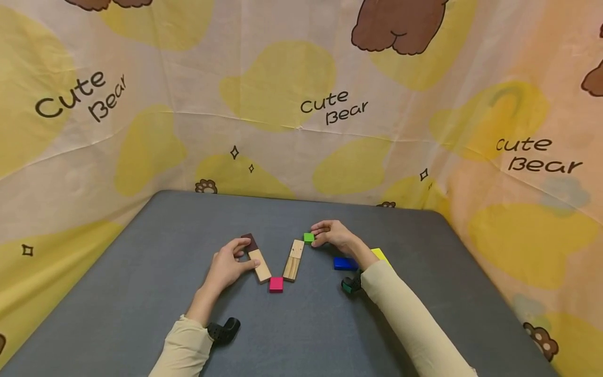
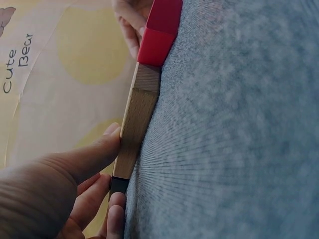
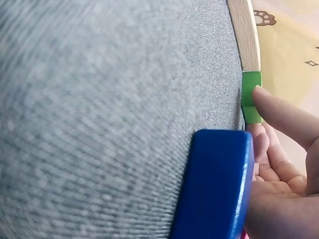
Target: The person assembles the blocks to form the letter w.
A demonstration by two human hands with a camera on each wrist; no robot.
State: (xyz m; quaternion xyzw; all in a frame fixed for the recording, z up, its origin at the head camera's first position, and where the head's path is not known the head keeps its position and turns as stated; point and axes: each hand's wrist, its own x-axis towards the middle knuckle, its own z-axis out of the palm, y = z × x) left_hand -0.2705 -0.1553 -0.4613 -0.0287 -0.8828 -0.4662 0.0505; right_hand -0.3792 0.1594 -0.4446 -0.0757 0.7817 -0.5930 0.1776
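Note:
In the head view, my left hand [image 1: 227, 267] holds a slanted row of two blocks, with its thumb at the light wooden block [image 1: 260, 268] and its fingers at the dark brown block [image 1: 250, 241]. My right hand [image 1: 333, 235] pinches a small green block [image 1: 308, 238] between thumb and fingers. That green block sits by the far end of two end-to-end natural wood blocks [image 1: 293, 260]. A pinkish-red block [image 1: 276, 285] lies between the near ends of both rows, so the pieces make a V. The left wrist view shows the left thumb on the wood's side.
Under the right forearm lies a blue block [image 1: 345, 263], large in the right wrist view. Beyond it shows a yellow block [image 1: 380, 255], partly covered by the sleeve. Everything rests on a grey tabletop [image 1: 292, 335]. A printed cloth [image 1: 278, 84] hangs behind and at the sides.

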